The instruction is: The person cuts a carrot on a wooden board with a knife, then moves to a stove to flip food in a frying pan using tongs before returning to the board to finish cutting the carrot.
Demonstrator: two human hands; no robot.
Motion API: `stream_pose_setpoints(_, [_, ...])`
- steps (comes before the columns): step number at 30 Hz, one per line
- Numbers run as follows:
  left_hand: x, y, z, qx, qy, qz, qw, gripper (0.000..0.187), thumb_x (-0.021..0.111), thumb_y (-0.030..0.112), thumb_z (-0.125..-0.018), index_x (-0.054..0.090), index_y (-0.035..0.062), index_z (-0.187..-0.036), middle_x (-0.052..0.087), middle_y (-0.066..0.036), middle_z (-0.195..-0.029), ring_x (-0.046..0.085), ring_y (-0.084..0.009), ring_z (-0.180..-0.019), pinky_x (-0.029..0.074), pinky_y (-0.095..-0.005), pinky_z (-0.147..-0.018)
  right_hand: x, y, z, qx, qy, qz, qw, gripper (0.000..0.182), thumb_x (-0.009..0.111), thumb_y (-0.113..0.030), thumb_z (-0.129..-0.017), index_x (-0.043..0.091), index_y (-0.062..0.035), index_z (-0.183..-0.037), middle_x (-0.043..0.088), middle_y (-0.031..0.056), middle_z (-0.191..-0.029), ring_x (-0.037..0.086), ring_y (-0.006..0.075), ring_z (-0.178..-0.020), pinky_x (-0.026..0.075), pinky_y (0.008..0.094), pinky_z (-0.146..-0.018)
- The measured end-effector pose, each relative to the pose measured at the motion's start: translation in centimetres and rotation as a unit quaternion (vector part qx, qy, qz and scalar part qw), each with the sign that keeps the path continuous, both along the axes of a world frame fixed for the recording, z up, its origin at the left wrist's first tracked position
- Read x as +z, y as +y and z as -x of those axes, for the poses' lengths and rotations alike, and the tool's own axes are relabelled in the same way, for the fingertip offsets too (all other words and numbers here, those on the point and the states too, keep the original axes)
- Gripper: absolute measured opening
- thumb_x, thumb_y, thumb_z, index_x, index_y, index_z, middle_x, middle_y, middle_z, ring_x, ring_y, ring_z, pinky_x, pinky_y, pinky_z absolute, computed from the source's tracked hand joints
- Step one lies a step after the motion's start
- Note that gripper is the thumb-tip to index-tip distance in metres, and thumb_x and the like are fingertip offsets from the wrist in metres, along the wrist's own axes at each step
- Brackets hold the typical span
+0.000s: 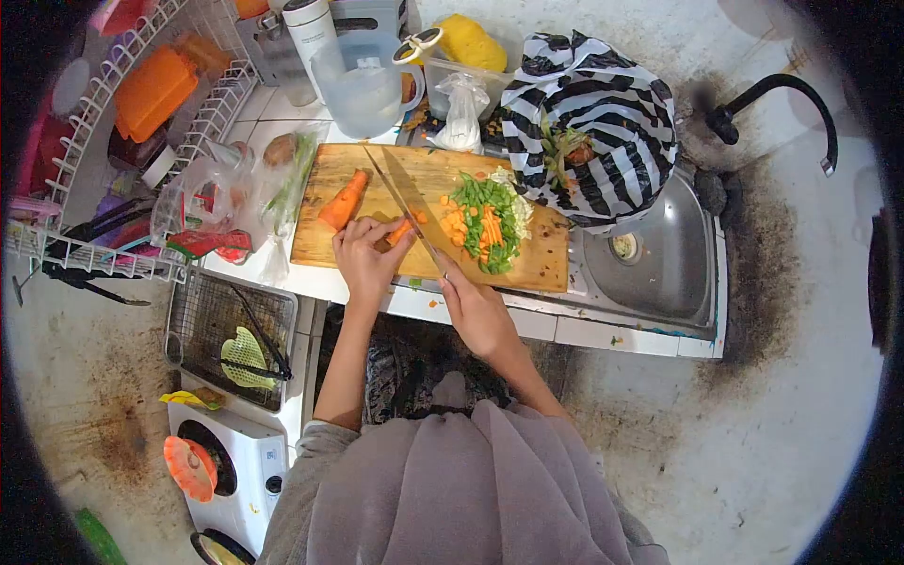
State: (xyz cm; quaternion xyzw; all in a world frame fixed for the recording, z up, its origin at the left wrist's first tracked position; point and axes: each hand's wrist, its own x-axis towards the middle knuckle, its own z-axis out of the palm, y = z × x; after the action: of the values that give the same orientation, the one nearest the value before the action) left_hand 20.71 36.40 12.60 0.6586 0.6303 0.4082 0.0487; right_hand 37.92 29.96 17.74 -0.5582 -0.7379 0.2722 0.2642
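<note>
My left hand (367, 259) presses its bent fingers on a piece of carrot (399, 232) on the wooden cutting board (546, 259). In my right hand (478, 315) is the handle of a long kitchen knife (394, 188). Its blade points away to the upper left and lies close against the carrot piece, right of my left fingertips. A larger carrot (343, 201) rests on the board beyond my left hand. On the board's right half sits a pile of chopped green vegetable (490, 202), diced carrot (453, 226) and pale chopped bits (520, 209).
Right of the board are a metal sink (664, 268), a black tap (786, 85) and a striped plastic bag (593, 113) holding scraps. Behind stand a clear jug (363, 89) and a white bottle (311, 42). A dish rack (212, 118) and stove (250, 452) are left.
</note>
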Motion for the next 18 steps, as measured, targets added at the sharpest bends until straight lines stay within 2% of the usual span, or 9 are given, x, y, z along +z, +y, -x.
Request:
stream_pose_setpoints(3, [0.0,0.0,0.0,0.003,-0.006,0.007,1.000,0.024,0.079,0.032,-0.070,0.076,0.0161,-0.088,0.058,0.001,-0.072,0.055,-0.0173,-0.078,0.034,-0.0338,-0.080,0.3,0.0,0.0,-0.003,-0.009,0.032,0.999,0.043,0.046,-0.021,-0.096,0.040,-0.0156,-0.139,0.062,0.0275,-0.099,0.062,0.0417,-0.090,0.049,0.0488,-0.080])
stream_pose_setpoints(8, [0.1,0.0,-0.1,0.003,-0.005,0.018,1.000,0.023,0.079,0.031,-0.070,0.076,0.0159,-0.086,0.058,0.000,-0.071,0.055,-0.0172,-0.078,0.035,-0.0337,-0.079,0.5,-0.1,0.0,0.006,0.000,0.008,1.000,0.044,0.048,-0.021,-0.096,0.041,-0.0139,-0.138,0.063,0.0273,-0.095,0.062,0.0410,-0.087,0.050,0.0475,-0.076])
stream_pose_setpoints(12, [0.2,0.0,-0.1,0.007,-0.004,-0.004,1.000,0.022,0.079,0.030,-0.069,0.076,0.0159,-0.086,0.058,0.001,-0.070,0.055,-0.0175,-0.076,0.035,-0.0336,-0.079,0.7,0.0,0.0,0.001,0.012,0.010,1.000,0.043,0.048,-0.020,-0.096,0.041,-0.0134,-0.138,0.063,0.0275,-0.097,0.062,0.0413,-0.088,0.050,0.0474,-0.076])
stream_pose_setpoints(14, [0.2,0.0,-0.1,0.006,-0.006,-0.006,1.000,0.022,0.079,0.030,-0.069,0.075,0.0158,-0.086,0.058,0.001,-0.070,0.055,-0.0176,-0.075,0.035,-0.0336,-0.079,1.5,0.2,-0.1,-0.005,0.009,0.074,0.997,0.043,0.048,-0.020,-0.096,0.042,-0.0133,-0.138,0.062,0.0281,-0.101,0.061,0.0421,-0.091,0.049,0.0479,-0.079])
stream_pose_setpoints(18, [0.1,0.1,0.0,-0.001,-0.014,-0.007,1.000,0.022,0.079,0.030,-0.069,0.075,0.0157,-0.086,0.058,0.000,-0.070,0.055,-0.0180,-0.074,0.035,-0.0338,-0.079,1.3,0.2,-0.2,-0.001,0.003,0.074,0.997,0.043,0.048,-0.019,-0.095,0.042,-0.0133,-0.137,0.061,0.0287,-0.104,0.060,0.0427,-0.095,0.048,0.0480,-0.082])
